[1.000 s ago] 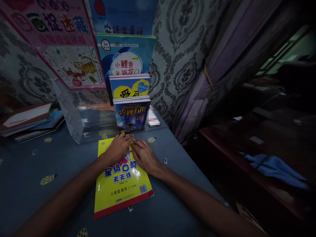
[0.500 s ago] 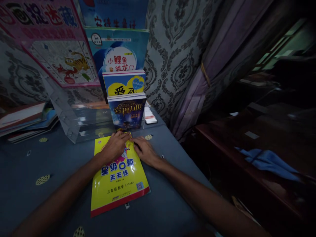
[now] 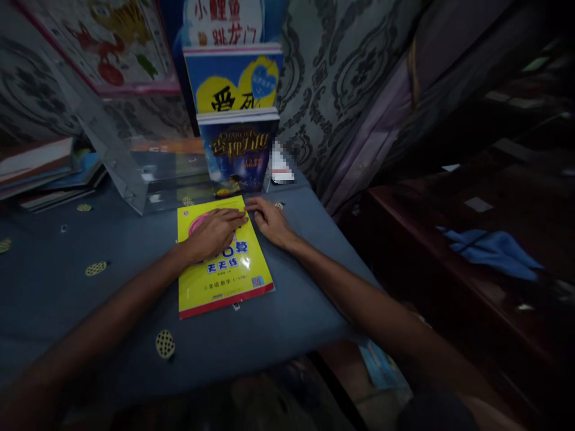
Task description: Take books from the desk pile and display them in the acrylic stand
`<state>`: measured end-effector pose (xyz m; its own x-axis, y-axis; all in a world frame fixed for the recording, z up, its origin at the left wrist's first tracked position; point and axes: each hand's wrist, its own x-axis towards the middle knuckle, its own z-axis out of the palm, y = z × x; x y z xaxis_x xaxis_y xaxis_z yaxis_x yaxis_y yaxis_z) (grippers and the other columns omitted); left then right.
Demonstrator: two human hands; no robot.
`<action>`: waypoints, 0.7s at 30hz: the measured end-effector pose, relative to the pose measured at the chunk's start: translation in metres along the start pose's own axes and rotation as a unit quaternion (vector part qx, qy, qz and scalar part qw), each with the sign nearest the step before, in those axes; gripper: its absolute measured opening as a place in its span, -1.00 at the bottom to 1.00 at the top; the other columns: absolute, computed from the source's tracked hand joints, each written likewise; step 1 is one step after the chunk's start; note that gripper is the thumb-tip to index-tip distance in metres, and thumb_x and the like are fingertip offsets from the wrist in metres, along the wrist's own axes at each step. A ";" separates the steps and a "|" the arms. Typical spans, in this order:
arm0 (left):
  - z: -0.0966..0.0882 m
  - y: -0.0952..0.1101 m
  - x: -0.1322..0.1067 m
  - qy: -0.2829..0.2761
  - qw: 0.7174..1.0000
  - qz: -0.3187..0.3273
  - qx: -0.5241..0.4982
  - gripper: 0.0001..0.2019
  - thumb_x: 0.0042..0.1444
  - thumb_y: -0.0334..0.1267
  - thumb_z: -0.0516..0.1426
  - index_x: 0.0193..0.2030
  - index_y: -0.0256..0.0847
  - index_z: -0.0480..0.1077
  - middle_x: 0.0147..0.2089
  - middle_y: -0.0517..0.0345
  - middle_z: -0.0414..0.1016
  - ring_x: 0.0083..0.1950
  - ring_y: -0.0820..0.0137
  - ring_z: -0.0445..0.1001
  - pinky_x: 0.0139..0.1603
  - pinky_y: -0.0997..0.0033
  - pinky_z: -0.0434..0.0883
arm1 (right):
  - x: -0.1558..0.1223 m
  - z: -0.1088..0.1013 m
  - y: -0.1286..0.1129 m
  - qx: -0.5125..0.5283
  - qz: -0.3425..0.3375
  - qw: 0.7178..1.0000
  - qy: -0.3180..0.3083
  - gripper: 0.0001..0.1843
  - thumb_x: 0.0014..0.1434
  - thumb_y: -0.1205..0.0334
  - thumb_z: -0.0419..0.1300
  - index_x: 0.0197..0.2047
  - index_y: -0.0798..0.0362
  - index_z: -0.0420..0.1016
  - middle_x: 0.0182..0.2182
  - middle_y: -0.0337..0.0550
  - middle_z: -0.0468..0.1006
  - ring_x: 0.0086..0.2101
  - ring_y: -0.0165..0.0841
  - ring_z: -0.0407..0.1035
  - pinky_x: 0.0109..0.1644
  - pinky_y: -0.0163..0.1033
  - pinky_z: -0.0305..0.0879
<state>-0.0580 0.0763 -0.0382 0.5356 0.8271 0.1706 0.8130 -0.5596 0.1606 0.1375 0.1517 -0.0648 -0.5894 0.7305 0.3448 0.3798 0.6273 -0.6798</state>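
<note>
A yellow workbook [image 3: 224, 281] with a red bottom edge and blue Chinese lettering lies flat on the blue-grey tablecloth [image 3: 135, 299]. My left hand [image 3: 218, 232] rests palm down across its upper cover, fingers stretched toward the right edge and hiding part of the picture and title. Beside the workbook's upper right edge is my right hand [image 3: 272, 222], fingers extended and the fingertips at that edge. Neither hand grasps anything. Just behind the workbook, a dark blue book [image 3: 238, 155] stands upright in a clear stand.
The clear acrylic stand [image 3: 128, 173] holds several upright books, including a blue and yellow one [image 3: 233, 78]. More books [image 3: 40, 167] are stacked at the left. A white card [image 3: 281, 167] sits behind at right. The table's right edge borders a dark red surface with a blue cloth [image 3: 492, 251].
The view has tilted downward, so the table's front edge now shows. My left hand has slid lower over the workbook's title, and my right hand's fingers have moved off the cover toward its edge.
</note>
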 end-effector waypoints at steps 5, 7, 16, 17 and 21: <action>-0.003 0.026 -0.015 0.001 0.999 0.046 -0.027 -0.58 0.30 -0.45 -0.01 0.24 -0.19 0.43 0.27 -0.04 0.47 0.32 0.16 0.37 0.31 -0.04 0.30 | -0.001 0.001 -0.002 -0.038 -0.010 0.999 -0.010 -0.56 0.20 0.41 0.00 0.15 0.09 0.37 0.01 -0.04 0.64 0.05 -0.13 0.42 0.16 0.05 0.30; -0.005 0.040 -0.025 -0.009 0.997 0.065 -0.036 -0.60 0.34 -0.43 -0.01 0.24 -0.19 0.43 0.26 -0.06 0.47 0.32 0.15 0.36 0.30 -0.04 0.32 | -0.001 0.002 -0.002 -0.043 -0.013 0.999 -0.014 -0.55 0.21 0.40 0.01 0.17 0.11 0.35 0.00 -0.02 0.64 0.05 -0.13 0.42 0.15 0.04 0.31; -0.014 0.089 -0.058 -0.095 0.986 0.134 -0.040 -0.35 0.16 -0.56 0.05 0.38 -0.05 0.26 0.38 -0.03 0.32 0.44 0.11 0.19 0.44 -0.24 0.06 | -0.001 0.003 0.003 -0.049 -0.027 0.998 -0.016 -0.58 0.23 0.36 0.02 0.15 0.07 0.36 0.01 -0.03 0.62 0.02 -0.14 0.41 0.20 0.09 0.27; -0.014 0.090 -0.059 -0.098 0.985 0.135 -0.037 -0.34 0.15 -0.57 0.04 0.39 -0.06 0.25 0.38 -0.04 0.32 0.44 0.11 0.18 0.44 -0.24 0.06 | -0.001 0.003 0.002 -0.049 -0.028 0.998 -0.017 -0.58 0.23 0.35 0.02 0.15 0.08 0.37 0.01 -0.03 0.62 0.02 -0.14 0.40 0.20 0.07 0.28; -0.011 0.091 -0.060 -0.091 0.986 0.135 -0.025 -0.36 0.17 -0.57 0.03 0.39 -0.08 0.25 0.37 -0.07 0.33 0.45 0.10 0.17 0.44 -0.24 0.08 | -0.003 0.003 -0.001 -0.064 -0.036 0.997 -0.017 -0.59 0.24 0.34 0.03 0.14 0.12 0.41 0.01 0.00 0.60 0.03 -0.14 0.38 0.18 0.04 0.30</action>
<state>-0.0187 -0.0250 -0.0235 0.7661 0.6416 0.0377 0.6261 -0.7583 0.1814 0.1371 0.1484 -0.0669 -0.6418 0.6737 0.3664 0.4213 0.7090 -0.5655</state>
